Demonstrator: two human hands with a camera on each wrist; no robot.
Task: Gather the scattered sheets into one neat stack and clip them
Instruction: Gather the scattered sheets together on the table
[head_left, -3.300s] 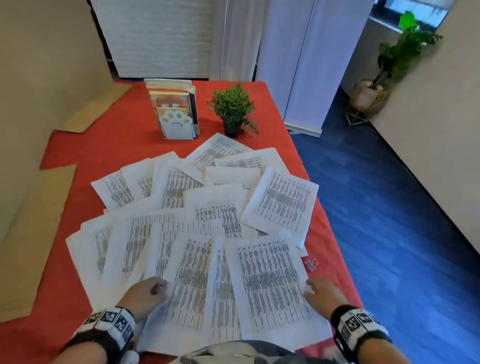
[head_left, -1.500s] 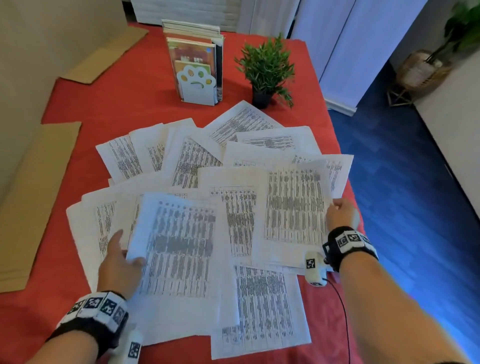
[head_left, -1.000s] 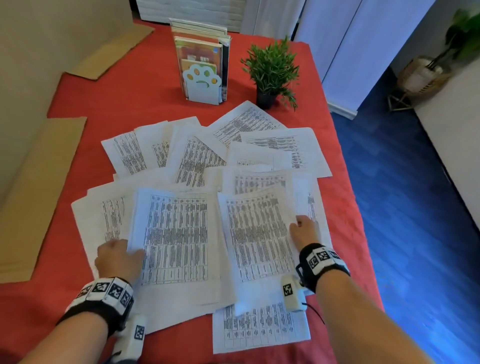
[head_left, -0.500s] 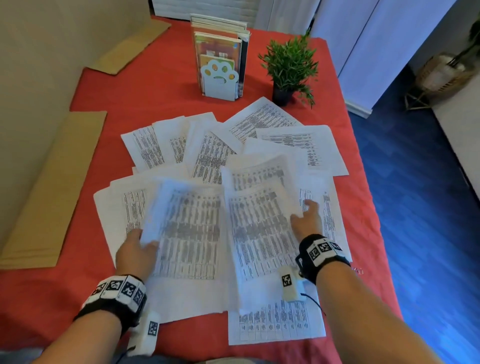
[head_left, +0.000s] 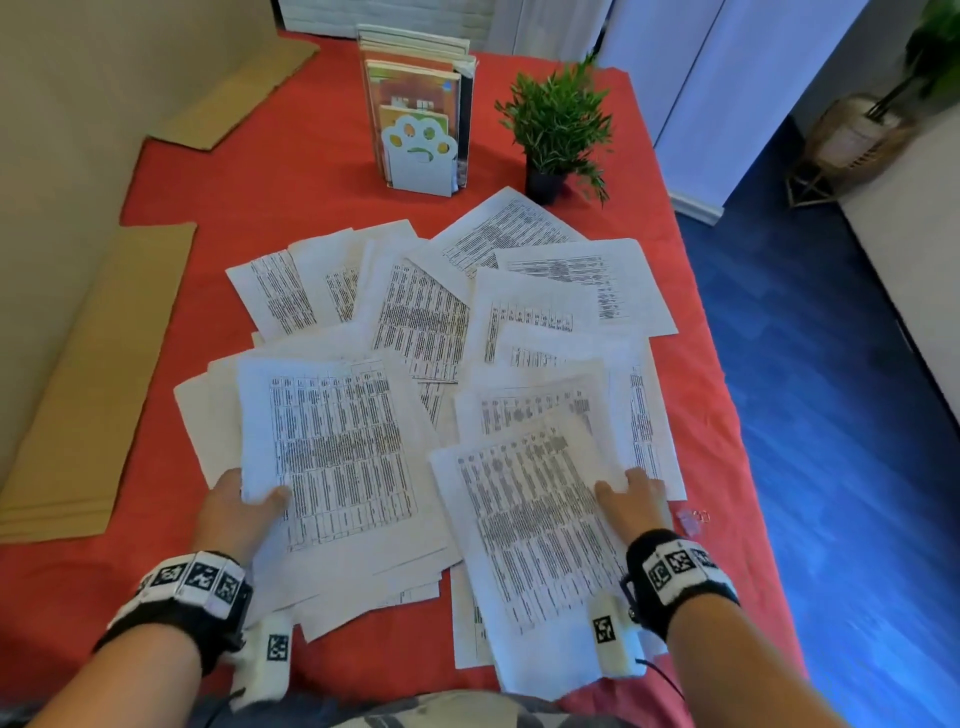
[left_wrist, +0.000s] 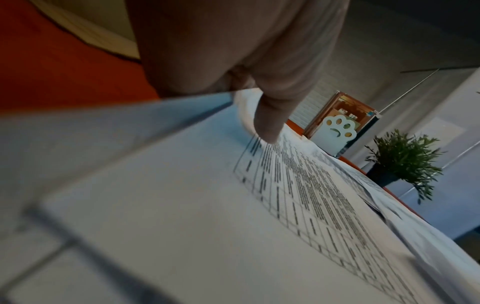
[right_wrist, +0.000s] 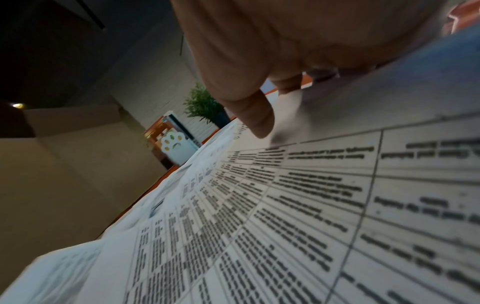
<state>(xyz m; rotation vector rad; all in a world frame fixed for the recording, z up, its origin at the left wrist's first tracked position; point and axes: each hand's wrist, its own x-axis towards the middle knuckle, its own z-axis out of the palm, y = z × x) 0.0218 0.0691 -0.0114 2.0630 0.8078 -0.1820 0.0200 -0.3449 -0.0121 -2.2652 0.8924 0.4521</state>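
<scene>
Our left hand (head_left: 231, 512) pinches one pile of sheets (head_left: 332, 447) by its near corner, our right hand (head_left: 631, 501) another beside it; more lie scattered beyond; thin, floppy, slippery paper, best gripped at edges

head view bright and evenly lit, edges bowed; both wrist views dim, blurred up close.
</scene>
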